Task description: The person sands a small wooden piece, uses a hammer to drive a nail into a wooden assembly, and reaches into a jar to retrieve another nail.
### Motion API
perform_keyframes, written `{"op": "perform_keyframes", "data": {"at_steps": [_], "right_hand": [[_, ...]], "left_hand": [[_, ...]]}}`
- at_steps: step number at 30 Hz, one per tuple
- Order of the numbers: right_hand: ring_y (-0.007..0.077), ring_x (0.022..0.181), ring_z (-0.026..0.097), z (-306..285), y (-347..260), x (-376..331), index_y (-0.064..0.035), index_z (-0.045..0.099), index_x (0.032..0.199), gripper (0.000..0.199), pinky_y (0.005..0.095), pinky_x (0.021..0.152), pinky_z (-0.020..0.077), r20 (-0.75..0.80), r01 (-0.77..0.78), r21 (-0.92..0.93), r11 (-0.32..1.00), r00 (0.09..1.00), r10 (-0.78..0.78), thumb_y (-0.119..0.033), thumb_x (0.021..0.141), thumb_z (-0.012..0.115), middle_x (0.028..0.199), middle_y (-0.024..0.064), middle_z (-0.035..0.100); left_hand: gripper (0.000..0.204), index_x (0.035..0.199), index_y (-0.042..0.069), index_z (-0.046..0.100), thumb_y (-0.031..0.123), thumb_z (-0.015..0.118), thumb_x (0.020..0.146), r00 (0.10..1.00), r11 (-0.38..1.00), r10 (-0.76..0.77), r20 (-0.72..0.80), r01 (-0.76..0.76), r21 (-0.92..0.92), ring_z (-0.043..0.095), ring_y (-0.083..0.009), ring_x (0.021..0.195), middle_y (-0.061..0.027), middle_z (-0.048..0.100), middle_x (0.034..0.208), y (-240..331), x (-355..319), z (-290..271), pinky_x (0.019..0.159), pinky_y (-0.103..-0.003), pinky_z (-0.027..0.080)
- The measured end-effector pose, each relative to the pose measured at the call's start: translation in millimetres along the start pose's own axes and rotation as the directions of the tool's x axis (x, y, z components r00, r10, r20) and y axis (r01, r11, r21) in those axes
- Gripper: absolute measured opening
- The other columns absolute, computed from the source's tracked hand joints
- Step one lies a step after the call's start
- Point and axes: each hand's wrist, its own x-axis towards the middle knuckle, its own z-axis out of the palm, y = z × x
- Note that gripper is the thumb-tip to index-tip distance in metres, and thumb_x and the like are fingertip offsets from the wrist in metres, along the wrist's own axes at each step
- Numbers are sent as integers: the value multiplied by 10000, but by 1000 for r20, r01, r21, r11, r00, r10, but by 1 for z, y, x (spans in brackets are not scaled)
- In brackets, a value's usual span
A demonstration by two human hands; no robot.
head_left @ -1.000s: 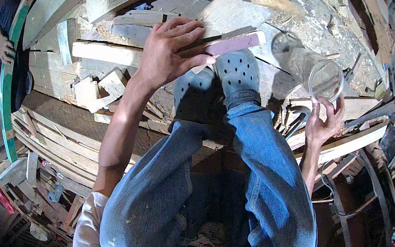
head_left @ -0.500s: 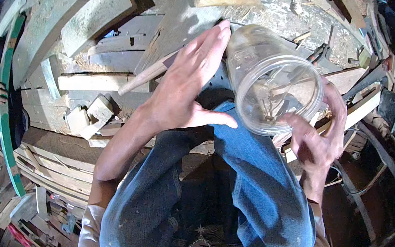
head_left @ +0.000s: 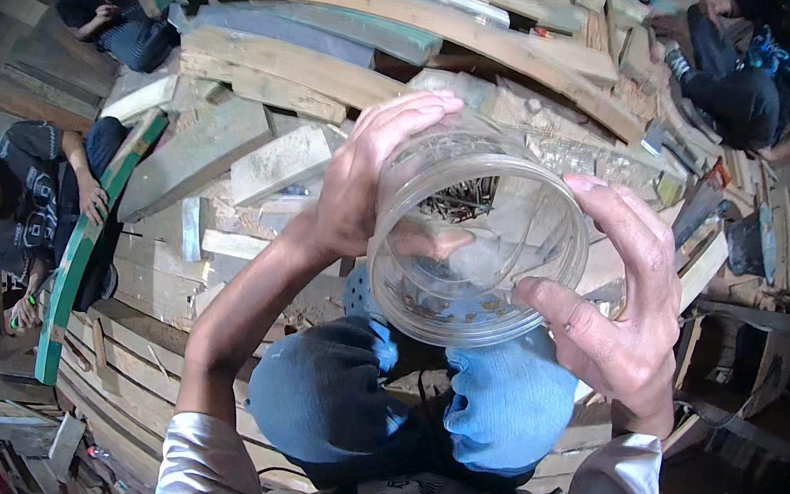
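Observation:
A large clear plastic jar (head_left: 465,336) is raised above my knees, its open mouth tilted toward me. Inside, toward the bottom, lies a cluster of dark nails (head_left: 462,199). My left hand (head_left: 356,181) wraps the jar's left side, with the thumb showing through the clear plastic. At the right of the rim, my right hand (head_left: 621,324) grips the edge, thumb at the mouth and forefinger along the upper edge; its other fingers are partly hidden.
Curved wooden beams (head_left: 398,13) and planks spread ahead. On the left, a person (head_left: 25,185) holds a green beam (head_left: 78,273). Other people sit at the upper left (head_left: 111,5) and upper right (head_left: 741,83). Wood pieces and tools lie to the right.
The jar has come up and slightly left, and nails now show inside. My left hand has closed onto its side. The view has lifted, bringing more people and beams into sight.

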Motion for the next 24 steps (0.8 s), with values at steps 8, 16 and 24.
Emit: {"op": "perform_keyframes", "data": {"at_steps": [8,16,24], "right_hand": [[354,961,669,-81,-60,6,-46,684,925,298,430,806,541,-41,92,37,995,995,-90,-123,681,837,1087,203,667],[361,807,684,-70,-88,27,40,644,998,299,391,678,563,162,90,138,986,980,-112,-30,734,765,913,202,674],[388,878,692,-23,-63,55,115,673,894,325,412,767,565,579,232,-83,969,803,-142,-124,678,714,866,269,675]], "left_hand": [[954,1342,-48,455,408,912,641,971,948,230,-66,-208,239,590,-357,1171,-222,596,1278,61,27,-20,1003,-463,462],[858,1312,-59,467,508,795,758,950,863,300,-81,-235,448,612,-357,1147,-226,618,1248,84,17,-23,955,-448,416],[721,1284,-75,479,424,727,828,909,795,393,-137,-261,548,629,-368,1127,-245,624,1231,88,15,-6,928,-428,409]]}}
